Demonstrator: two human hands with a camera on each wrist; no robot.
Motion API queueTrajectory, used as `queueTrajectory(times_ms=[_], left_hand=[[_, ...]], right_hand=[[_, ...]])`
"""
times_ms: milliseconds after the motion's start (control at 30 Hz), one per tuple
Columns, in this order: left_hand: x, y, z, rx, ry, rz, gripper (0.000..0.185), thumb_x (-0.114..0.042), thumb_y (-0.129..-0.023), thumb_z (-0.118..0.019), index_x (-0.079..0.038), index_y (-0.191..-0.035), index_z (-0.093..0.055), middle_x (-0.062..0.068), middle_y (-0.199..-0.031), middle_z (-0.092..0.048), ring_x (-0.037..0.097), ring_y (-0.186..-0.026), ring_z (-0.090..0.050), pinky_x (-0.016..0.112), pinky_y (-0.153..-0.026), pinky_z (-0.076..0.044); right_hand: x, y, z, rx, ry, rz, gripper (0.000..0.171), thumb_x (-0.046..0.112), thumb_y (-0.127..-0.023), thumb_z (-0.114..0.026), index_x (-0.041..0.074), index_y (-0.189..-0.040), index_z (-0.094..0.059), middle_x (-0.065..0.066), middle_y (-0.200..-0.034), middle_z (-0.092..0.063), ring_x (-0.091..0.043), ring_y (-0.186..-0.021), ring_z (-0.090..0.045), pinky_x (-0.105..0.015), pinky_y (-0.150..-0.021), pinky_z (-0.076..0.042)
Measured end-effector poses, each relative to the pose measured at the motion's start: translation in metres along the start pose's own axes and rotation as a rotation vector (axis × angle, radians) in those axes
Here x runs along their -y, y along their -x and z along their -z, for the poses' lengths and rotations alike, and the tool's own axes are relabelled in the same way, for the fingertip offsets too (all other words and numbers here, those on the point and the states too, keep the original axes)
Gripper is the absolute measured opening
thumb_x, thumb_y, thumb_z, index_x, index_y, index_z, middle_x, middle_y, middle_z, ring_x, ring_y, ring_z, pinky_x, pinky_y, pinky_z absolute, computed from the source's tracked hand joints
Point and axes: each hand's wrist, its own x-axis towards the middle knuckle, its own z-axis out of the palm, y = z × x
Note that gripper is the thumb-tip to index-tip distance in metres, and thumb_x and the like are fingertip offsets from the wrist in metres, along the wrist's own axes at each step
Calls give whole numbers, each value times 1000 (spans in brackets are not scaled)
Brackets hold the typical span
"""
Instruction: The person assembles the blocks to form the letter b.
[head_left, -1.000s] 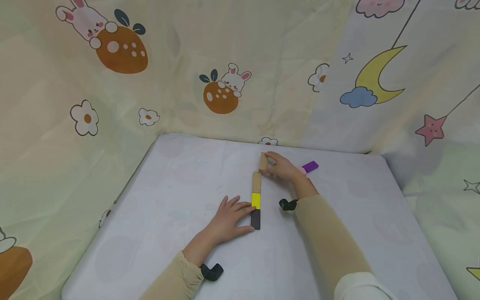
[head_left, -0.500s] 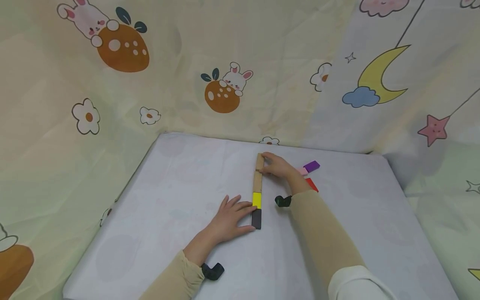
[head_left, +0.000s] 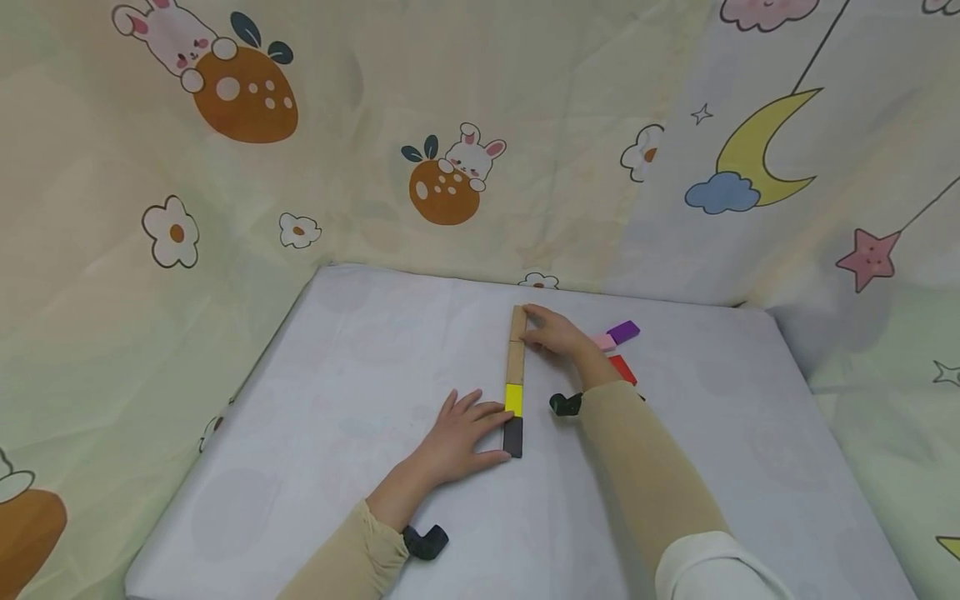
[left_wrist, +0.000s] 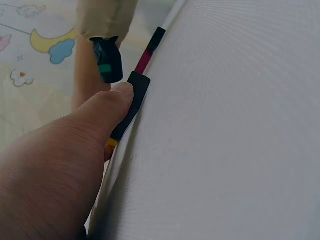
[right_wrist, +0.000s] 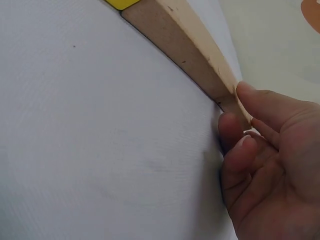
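A black block (head_left: 513,442), a yellow block (head_left: 513,400), a wooden block (head_left: 515,364) and a second wooden block (head_left: 517,322) lie end to end in a line on the table. My left hand (head_left: 453,446) has its fingers spread and mostly straight; its fingertips touch the left side around the black and yellow blocks. In the left wrist view, the thumb presses the black block (left_wrist: 139,95) near its end. At the far end, my right hand (head_left: 558,335) pinches the second wooden block, whose end the fingers partly hide in the right wrist view.
Right of the line, partly behind the right forearm, lie a purple block (head_left: 623,332), a pink block (head_left: 604,342) and a red block (head_left: 622,368). A patterned cloth wall (head_left: 360,192) rises behind the white table (head_left: 360,517).
My right hand has brought the far wooden block leftward, and it now lines up with the other blocks. More of the red block shows. The left hand stays in place.
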Motion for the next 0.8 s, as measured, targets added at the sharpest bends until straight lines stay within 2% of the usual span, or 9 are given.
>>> queueTrajectory(times_ms=[67,167,667,800], left_hand=[[0,0,0,1,0,1,66,-70,-90,-50,-36,-146,-47,-11,-150,-47,29,-150,-28,63,-120,-13],[0,0,1,1,2,2,66,-70,-90,-51,-37,-146,-47,-11,-150,-47,29,-150,-28,63,-120,-13],[0,0,0,-9,-1,-2,65,-70,-90,-51,-36,-146,-47,-11,-149,-47,29,-149,-28,63,-120,-13],[0,0,0,-9,-10,-2,66,-71,-90,-49,-36,-146,-47,-11,-150,-47,29,-149,-28,63,-120,-13]], right_hand=[[-1,0,-1,-3,-10,-3,68,32,-96,-64,29,-155,-31,-10,-104,-65,-16,-65,-53,-27,-60,-51],[-1,-1,-2,-7,-16,-4,66,30,-96,-63,29,-154,-33,-8,-87,-65,-17,-64,-54,-28,-60,-51],[0,4,-3,-11,-24,24,66,29,-97,-63,26,-155,-32,-7,-79,-60,-16,-57,-53,-28,-58,-54],[-1,7,-7,-36,-28,25,62,31,-98,-60,27,-154,-33,-8,-83,-62,-17,-59,-53,-28,-59,-53]])
